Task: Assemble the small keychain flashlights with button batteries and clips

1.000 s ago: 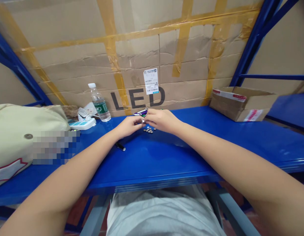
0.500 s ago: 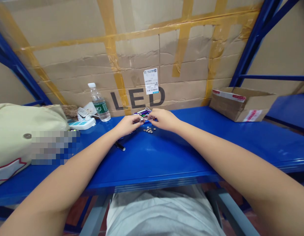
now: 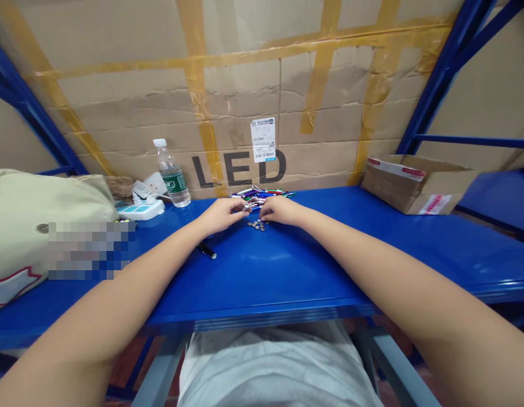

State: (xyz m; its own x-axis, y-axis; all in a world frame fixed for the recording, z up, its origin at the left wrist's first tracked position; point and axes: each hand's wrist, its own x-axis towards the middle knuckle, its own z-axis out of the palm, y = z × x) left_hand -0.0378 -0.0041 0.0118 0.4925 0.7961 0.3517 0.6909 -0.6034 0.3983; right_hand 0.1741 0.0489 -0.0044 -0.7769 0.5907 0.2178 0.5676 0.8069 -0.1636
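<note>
Over the blue table, my left hand [image 3: 224,215] is closed in a pinch with a small shiny silvery piece at its fingertips; its kind is too small to make out. My right hand [image 3: 282,211] has its thumb and fingers drawn together just above several small round metal discs [image 3: 256,225]. Whether a disc is between those fingertips I cannot tell. Behind both hands lies a pile of colourful, shiny pen-like sticks [image 3: 262,194], partly hidden by the fingers. A black tube with a silvery end [image 3: 208,250] lies under my left wrist.
On the blue table [image 3: 262,282] stand a water bottle [image 3: 174,180] and a white power strip [image 3: 142,210] at the left, beside a pale green bag [image 3: 45,203]. An open cardboard box [image 3: 414,183] is at the right. A big taped carton [image 3: 228,124] forms the back.
My right hand has moved down and slightly toward me, from the pile to the metal discs, uncovering more of the pile. My left hand stays nearly in place. The view has shifted slightly.
</note>
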